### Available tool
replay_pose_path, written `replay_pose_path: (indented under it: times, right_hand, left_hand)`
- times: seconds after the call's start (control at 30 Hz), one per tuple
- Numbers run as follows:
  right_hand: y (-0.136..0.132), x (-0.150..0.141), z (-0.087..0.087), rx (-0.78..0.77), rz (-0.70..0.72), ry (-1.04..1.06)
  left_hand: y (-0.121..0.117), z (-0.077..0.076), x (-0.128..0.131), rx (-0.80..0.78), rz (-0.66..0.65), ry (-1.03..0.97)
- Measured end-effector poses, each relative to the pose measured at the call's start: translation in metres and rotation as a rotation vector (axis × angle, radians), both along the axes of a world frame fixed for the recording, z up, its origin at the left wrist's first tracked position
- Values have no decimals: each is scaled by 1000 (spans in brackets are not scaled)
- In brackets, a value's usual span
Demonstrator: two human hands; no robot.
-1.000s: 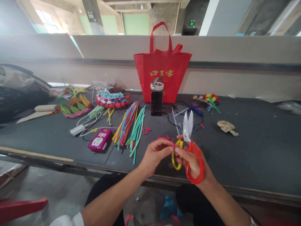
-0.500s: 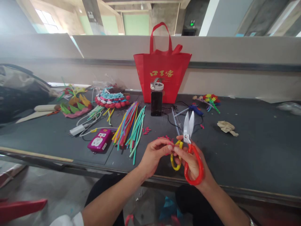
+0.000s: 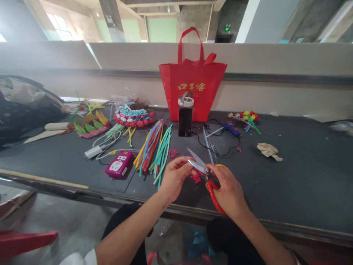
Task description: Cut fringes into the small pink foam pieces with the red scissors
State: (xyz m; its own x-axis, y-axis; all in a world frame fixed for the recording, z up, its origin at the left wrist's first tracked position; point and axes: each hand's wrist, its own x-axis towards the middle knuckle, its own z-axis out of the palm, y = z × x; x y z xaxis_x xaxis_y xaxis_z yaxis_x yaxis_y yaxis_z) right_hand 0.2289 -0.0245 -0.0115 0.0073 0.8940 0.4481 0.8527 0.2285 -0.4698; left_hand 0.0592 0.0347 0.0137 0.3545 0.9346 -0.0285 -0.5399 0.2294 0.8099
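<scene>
My right hand (image 3: 230, 191) is closed round the red handles of a pair of scissors (image 3: 202, 170), whose open blades point left toward my left hand. My left hand (image 3: 175, 176) pinches a small pink piece, mostly hidden by its fingers, at the blade tips. Small red cut pieces (image 3: 196, 178) lie on the dark table (image 3: 303, 176) just under the blades. A fan of coloured foam strips (image 3: 154, 147) lies to the left of my hands.
A red tote bag (image 3: 193, 86) stands at the back with a dark bottle (image 3: 185, 116) before it. A pink power strip (image 3: 119, 165), white cables, a glue gun (image 3: 230, 129), foam flowers (image 3: 248, 117), a beaded ornament (image 3: 132, 116) and crumpled paper (image 3: 268, 150) lie about.
The scissors have swung from pointing up and away to pointing left, blades open at my left hand's fingers. The yellow piece held before is out of sight. Both hands moved slightly forward.
</scene>
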Motion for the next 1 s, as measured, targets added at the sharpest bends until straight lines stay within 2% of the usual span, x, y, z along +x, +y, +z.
replay_pose_path:
  times: [0.13, 0.33, 0.63, 1.0]
  right_hand:
    - [0, 1, 0, 27, -30, -99]
    - [-1, 0, 0, 31, -41, -141]
    - [-3, -4, -2, 16, -32, -60]
    - [-4, -6, 0, 35, -61, -75]
  left_hand:
    - [0, -4, 1, -5, -12, -2]
    - [0, -3, 0, 0, -9, -12]
    - [-1, -3, 2, 1, -22, -64]
    - [-2, -3, 2, -5, -29, -61]
